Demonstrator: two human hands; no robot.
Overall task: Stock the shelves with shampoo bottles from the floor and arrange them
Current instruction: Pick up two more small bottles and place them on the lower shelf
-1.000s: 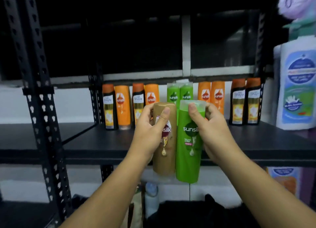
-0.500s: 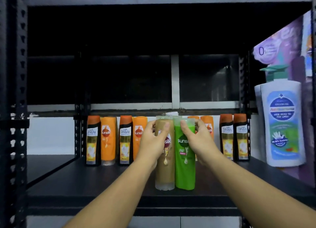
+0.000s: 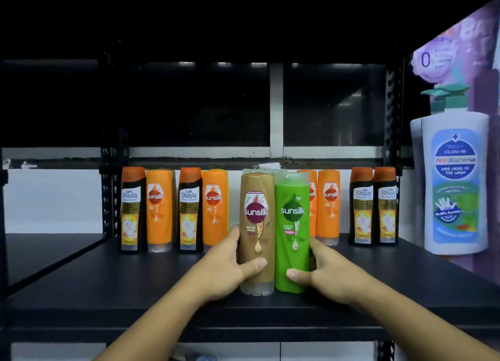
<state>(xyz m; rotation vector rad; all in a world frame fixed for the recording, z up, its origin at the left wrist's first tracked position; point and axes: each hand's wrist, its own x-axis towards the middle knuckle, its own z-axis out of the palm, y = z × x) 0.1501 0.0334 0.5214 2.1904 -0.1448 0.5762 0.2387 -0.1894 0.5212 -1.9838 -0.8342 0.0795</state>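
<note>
Between the left hand and right hand, the brown bottle and green bottle now stand upright and touching on the shelf; a second ago both were carried in the air at its front edge. Each hand has slid from near the cap to the lower body, left curled round brown, right round green. Set-down looks done, and what's probably left is a push toward the rear row beyond the hands.

1 wide-angle head view faces forward, about level with the shelf, close in. It centres on the brown bottle and green bottle between left hand and right hand; both forearms enter from below.
</note>
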